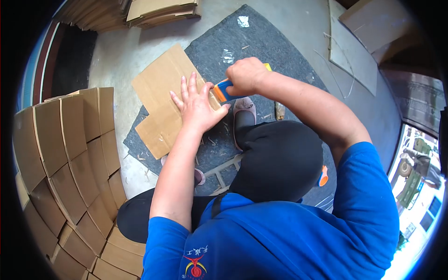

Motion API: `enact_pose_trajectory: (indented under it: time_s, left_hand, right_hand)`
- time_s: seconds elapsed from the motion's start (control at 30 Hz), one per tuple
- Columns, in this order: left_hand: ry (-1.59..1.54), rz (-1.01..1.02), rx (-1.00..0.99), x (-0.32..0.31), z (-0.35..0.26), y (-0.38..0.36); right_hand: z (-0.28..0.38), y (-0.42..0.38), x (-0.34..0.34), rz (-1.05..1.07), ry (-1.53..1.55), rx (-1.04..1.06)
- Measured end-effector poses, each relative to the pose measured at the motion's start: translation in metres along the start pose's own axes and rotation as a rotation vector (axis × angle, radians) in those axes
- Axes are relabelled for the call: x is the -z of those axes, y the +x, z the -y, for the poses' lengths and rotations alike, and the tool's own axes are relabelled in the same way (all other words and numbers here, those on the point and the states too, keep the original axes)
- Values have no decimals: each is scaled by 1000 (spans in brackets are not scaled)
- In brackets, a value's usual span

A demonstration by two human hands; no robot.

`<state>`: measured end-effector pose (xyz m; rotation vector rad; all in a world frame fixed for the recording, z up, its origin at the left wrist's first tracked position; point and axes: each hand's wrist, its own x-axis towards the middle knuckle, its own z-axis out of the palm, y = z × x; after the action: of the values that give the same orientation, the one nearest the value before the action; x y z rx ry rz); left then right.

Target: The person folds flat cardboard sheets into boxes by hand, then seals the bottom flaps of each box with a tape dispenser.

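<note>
A flat piece of cardboard (156,88) with a stepped outline lies over the dark mat in front of me. My left hand (198,106) is pressed on it, fingers spread, near its right edge. My right hand (247,77) is closed around a blue-and-orange hand tool (223,91) with a yellow end. The orange end of this tool meets the cardboard's right edge, beside my left fingertips. Its exact kind and its working tip are hidden.
The dark mat (261,42) carries scraps and thin strips. Stacked cardboard (84,135) stands at the left, with more flat cardboard (161,7) at the top. An orange object (323,176) lies by my knee. Pale boards (352,51) lean at the upper right.
</note>
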<state>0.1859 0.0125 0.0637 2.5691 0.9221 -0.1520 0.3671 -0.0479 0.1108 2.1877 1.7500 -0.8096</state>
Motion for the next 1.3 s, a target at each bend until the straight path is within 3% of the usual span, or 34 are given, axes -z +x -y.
enact_pose_trajectory:
  time_s: [0.03,0.1,0.4,0.47,0.57,0.67,0.73,0.77,0.83,0.9,1.0,1.03,1.13,1.3]
  left_hand:
    - [-11,-7,-7,-1,2,1]
    - [-32,-16,-44,-3,9,1]
    - [-169,-135,-161,-21,33,0]
    - [-158,-164,-155,-22,32,-3]
    - [-136,-193,-151,-24,29,-4]
    - [-80,-203,-143,-25,25,-4]
    - [-71,-201,-121,-27,22,-4]
    - [-60,-203,-95,-28,21,-4]
    - [-64,-210,-83,-30,20,-3]
    - [-67,-220,-70,-31,19,-2]
    - [-39,-223,-65,-30,19,-1]
    - [-43,-234,-73,-31,19,-1]
    - [-53,-251,-69,-31,17,0]
    - [-33,-265,-64,-34,17,2]
  right_hand:
    - [13,-3,-5,-86,41,13]
    - [30,-10,2,18,39,-34]
    - [29,4,-116,-313,-93,125]
    - [13,5,-124,-238,-186,103]
    - [-35,15,-144,-362,-179,-120]
    - [-75,19,-169,-314,-55,-308]
    - [-81,21,-198,-483,2,-392]
    - [-79,24,-206,-418,81,-510]
    - [-63,23,-192,-427,65,-387]
    - [-32,25,-170,-516,409,-194]
    - [11,17,-145,-328,887,168]
    - [23,9,-131,-212,900,157]
    - [30,-3,-120,-363,649,224]
    - [15,-11,-123,-346,757,333]
